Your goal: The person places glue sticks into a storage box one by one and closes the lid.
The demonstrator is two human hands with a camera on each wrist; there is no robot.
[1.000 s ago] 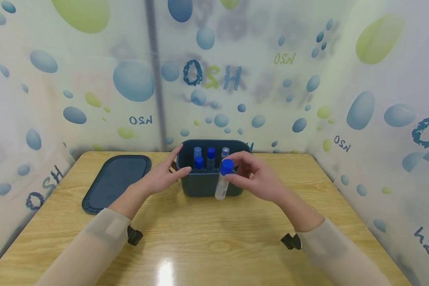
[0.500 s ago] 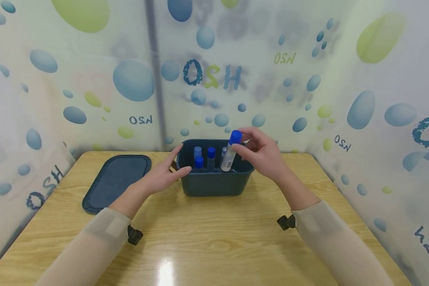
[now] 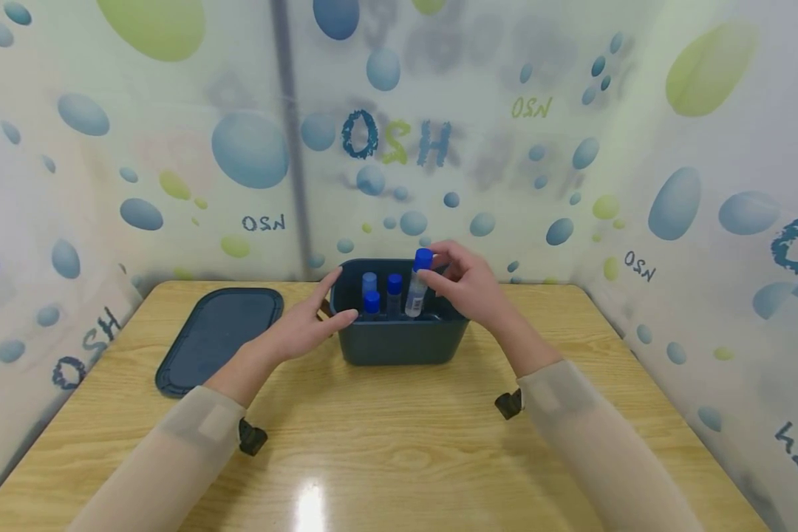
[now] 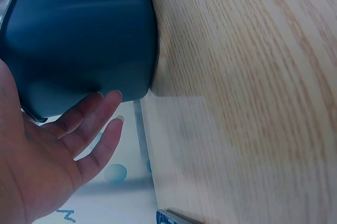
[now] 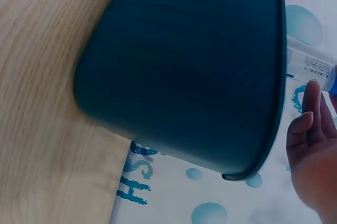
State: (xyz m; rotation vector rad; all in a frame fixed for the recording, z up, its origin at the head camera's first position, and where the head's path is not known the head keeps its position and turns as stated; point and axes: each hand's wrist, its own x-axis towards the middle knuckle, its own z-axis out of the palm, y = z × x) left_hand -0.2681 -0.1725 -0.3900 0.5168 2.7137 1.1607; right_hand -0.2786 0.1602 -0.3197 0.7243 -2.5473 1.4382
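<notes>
My right hand (image 3: 462, 279) pinches a clear, slim bottle (image 3: 415, 298) by its blue cap. The bottle is nearly upright, its lower end just inside the opening of a dark blue-green bin (image 3: 402, 343). In the right wrist view the labelled bottle (image 5: 310, 66) shows past the bin's rim. Several more bottles with blue caps (image 3: 394, 284) stand in the bin, to the left of the held one. My left hand (image 3: 304, 325) rests at the bin's left end, thumb by the front rim. Its relaxed fingers (image 4: 89, 124) lie against the end wall in the left wrist view.
A dark blue lid (image 3: 219, 336) lies flat on the wooden table (image 3: 399, 436), left of the bin. Behind the table hangs a patterned curtain (image 3: 399, 148), with more of it along both sides.
The right hand has lifted the bottle from in front of the bin to over its opening, then shifted it left and slightly down. My left hand has stayed in place.
</notes>
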